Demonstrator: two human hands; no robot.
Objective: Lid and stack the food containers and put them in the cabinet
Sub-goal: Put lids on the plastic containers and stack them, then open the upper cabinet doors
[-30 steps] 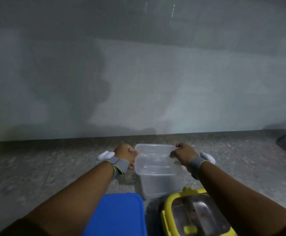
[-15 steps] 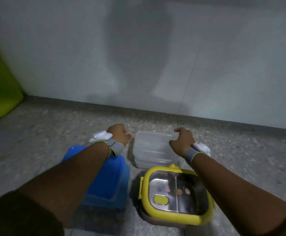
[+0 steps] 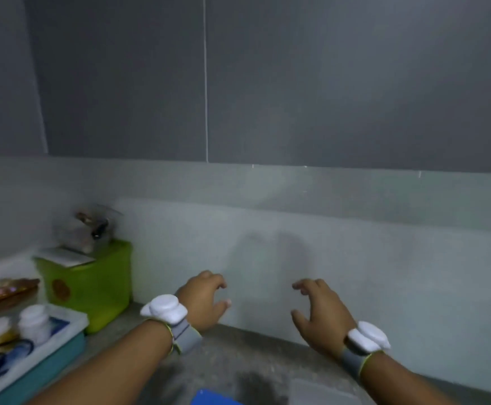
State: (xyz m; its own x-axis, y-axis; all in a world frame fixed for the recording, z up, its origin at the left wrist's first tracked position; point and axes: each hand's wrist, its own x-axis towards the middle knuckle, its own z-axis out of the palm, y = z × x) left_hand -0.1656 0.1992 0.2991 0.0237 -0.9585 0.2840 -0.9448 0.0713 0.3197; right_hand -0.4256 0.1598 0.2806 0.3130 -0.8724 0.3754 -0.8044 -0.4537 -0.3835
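My left hand (image 3: 204,299) and my right hand (image 3: 318,311) are raised above the counter in front of the pale wall, both empty with fingers curled apart. A corner of the blue container lid (image 3: 212,398) shows at the bottom edge. Right of it the top of the clear container (image 3: 323,391) is faintly visible at the bottom edge. The yellow lunchbox is out of view. The grey upper cabinet (image 3: 267,83) with closed doors fills the top of the view.
A green plastic box (image 3: 92,285) with a clear bag on top stands at the left against the wall. In front of it sits a teal tray (image 3: 48,355) holding small white-capped bottles. The speckled counter (image 3: 223,355) runs below my hands.
My hands let go of the clear container and rose off it. My view swung up, so the upper cabinet appeared and the containers dropped to the bottom edge.
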